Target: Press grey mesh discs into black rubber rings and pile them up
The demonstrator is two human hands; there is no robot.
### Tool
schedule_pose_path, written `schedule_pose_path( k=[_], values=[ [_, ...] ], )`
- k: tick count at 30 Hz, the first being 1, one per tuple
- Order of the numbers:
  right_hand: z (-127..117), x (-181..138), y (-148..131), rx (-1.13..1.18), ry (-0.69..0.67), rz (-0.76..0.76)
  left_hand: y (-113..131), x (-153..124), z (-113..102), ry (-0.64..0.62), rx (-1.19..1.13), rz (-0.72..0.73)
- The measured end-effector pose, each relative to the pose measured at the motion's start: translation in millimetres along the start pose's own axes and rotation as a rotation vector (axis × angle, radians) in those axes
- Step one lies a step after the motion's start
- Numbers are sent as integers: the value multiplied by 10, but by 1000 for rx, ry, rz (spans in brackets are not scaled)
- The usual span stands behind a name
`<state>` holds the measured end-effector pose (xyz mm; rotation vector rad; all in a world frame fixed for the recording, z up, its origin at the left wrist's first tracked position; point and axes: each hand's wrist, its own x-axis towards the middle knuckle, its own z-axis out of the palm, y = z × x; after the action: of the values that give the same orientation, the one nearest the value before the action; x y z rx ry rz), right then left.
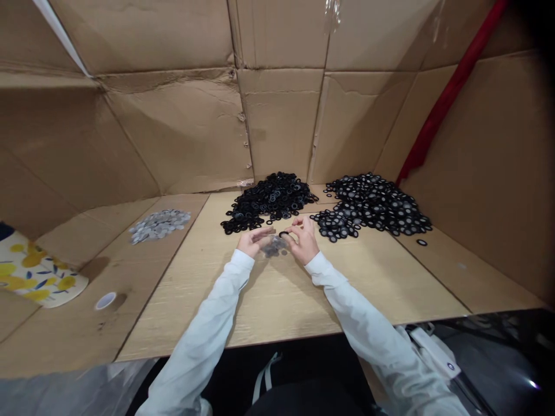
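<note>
My right hand (304, 241) is closed in a pinch on a black ring (284, 234), held above the table. Facing it, my left hand (255, 240) has its fingers drawn together, the tips a little short of the ring; whatever lies between them is too small to make out. Under and between both hands is a small heap of grey discs (274, 248). Just behind the hands rises a large pile of black rings (273, 199). To the right of it spreads a pile of black rings with grey centres (375, 205).
Flat grey pieces (160, 225) lie heaped at the left. Nearer me on that side are a white tape roll (105, 300) and a yellow-flowered cylinder (41, 271). One filled ring (422, 242) lies apart at right. Cardboard walls (281, 121) enclose the table (243, 312).
</note>
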<state>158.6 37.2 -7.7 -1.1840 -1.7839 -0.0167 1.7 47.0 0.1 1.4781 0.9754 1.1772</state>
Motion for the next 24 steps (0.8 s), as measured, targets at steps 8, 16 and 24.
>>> schedule_pose_path(
  k=[8,16,24],
  values=[
    [44,-69,-51,-136,-128,-154,0,-40,66,6,327,115],
    [73,-33,-35,332,-130,123,2,-37,106,114,-55,-14],
    [88,25,-30,643,-124,374,6,-45,168,66,-470,-224]
  ],
)
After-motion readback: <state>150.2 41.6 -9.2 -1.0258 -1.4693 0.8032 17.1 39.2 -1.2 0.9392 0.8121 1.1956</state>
